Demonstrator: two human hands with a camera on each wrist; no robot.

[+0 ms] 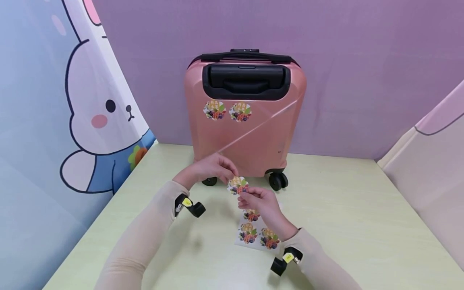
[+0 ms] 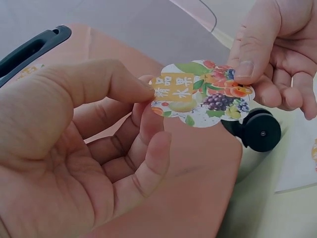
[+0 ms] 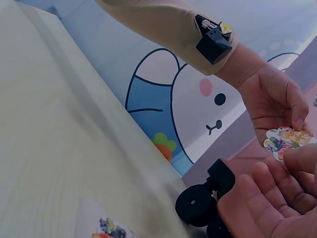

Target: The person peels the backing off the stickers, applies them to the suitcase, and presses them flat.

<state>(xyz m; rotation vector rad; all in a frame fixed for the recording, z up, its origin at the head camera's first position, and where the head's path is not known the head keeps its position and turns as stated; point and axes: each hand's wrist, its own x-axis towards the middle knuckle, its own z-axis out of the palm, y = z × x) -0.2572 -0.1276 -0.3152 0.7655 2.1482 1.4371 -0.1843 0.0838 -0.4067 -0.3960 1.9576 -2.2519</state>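
Observation:
Between both hands is a scalloped fruit sticker (image 2: 200, 94) with fruit pictures and yellow lettering. My left hand (image 1: 216, 168) pinches its lettered edge between thumb and fingers. On the opposite edge, my right hand (image 1: 262, 205) pinches it with thumb and forefinger. Behind the hands stands a pink suitcase (image 1: 250, 141), upright, with two matching stickers (image 1: 214, 110) side by side under its black handle recess. Below the right hand a sticker sheet (image 1: 259, 237) lies on the table, bearing several more fruit stickers; the hand hides part of it.
The suitcase rests on black wheels (image 1: 276, 181) on the pale table (image 1: 344, 225). A purple backdrop (image 1: 362, 72) hangs behind it. At the left is a curtain with a cartoon rabbit (image 1: 98, 92). Each wrist wears a small black camera (image 1: 197, 209).

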